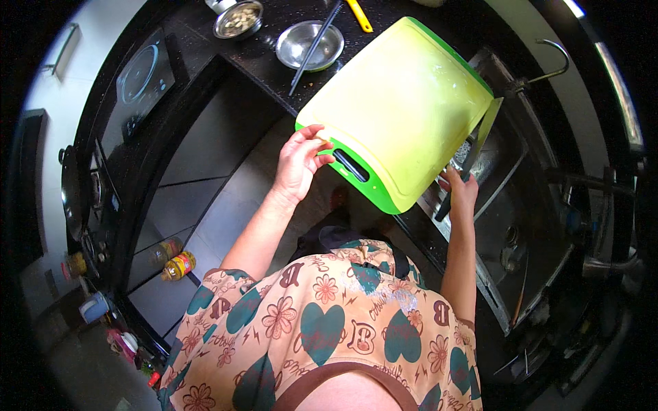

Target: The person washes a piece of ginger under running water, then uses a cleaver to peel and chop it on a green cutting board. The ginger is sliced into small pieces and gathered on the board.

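A light-green cutting board point(397, 103) with a darker green rim and a slotted handle lies at an angle, its near end reaching past the counter edge. My left hand point(300, 163) is at the board's near left corner, beside the handle slot. Its thumb and fingertips are drawn together at the rim; a small pale bit seems to be between them, too small to name. In my right hand point(460, 192), at the board's right side, is a knife point(484, 130). Its dark handle is in my grip and its blade points up and away, along the board's right edge.
Beyond the board stand a steel bowl point(299, 45) with dark chopsticks point(315, 46) across it, and a smaller bowl of pale pieces point(239, 20). A yellow handle point(359, 15) lies nearby. On the right are a sink point(510, 226) and a curved faucet point(554, 58); a bottle point(179, 266) is lower left.
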`<state>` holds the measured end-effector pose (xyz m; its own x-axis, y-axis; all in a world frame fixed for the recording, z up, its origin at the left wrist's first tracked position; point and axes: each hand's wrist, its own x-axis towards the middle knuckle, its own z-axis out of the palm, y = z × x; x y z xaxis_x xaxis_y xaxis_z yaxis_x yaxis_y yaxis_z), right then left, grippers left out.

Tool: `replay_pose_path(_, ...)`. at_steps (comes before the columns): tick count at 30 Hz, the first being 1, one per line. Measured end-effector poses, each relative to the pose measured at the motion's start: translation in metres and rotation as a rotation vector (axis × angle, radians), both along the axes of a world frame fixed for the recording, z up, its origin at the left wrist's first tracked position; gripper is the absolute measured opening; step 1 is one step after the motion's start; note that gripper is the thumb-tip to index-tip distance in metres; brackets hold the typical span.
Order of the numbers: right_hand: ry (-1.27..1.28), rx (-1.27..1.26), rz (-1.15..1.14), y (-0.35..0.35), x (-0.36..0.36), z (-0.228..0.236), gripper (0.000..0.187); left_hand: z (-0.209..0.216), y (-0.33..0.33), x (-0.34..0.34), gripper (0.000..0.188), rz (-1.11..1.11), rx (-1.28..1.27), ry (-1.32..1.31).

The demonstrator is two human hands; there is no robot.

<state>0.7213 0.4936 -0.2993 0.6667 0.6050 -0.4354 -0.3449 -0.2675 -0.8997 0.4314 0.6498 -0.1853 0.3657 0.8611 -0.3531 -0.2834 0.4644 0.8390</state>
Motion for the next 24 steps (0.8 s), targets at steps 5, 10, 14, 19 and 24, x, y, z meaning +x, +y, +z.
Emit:
replay_pose_path(5,-0.090,-0.142,-0.035,0.004,0.017,-0.032,0.023,-0.010,-0.011,-0.029,0.011,0.191,-0.156,-0.042)
replay_pose_path(10,-0.134,-0.029,-0.155,-0.020,0.019,-0.016,0.029,-0.039,-0.020,-0.053,0.033,0.128,-0.081,0.555)
replay_pose_path(14,-0.018,0.170,-0.191,-0.032,0.021,0.057,0.024,0.003,-0.062,-0.025,0.072,-0.158,1.151,1.039)
replay_pose_path(19,-0.094,0.261,-0.136,-0.024,0.039,0.116,0.021,0.027,-0.066,0.014,0.069,-0.450,1.753,0.889)
replay_pose_path(24,-0.197,0.343,-0.087,0.010,0.050,0.165,0.016,0.029,-0.075,0.053,0.063,-0.361,1.762,0.810)
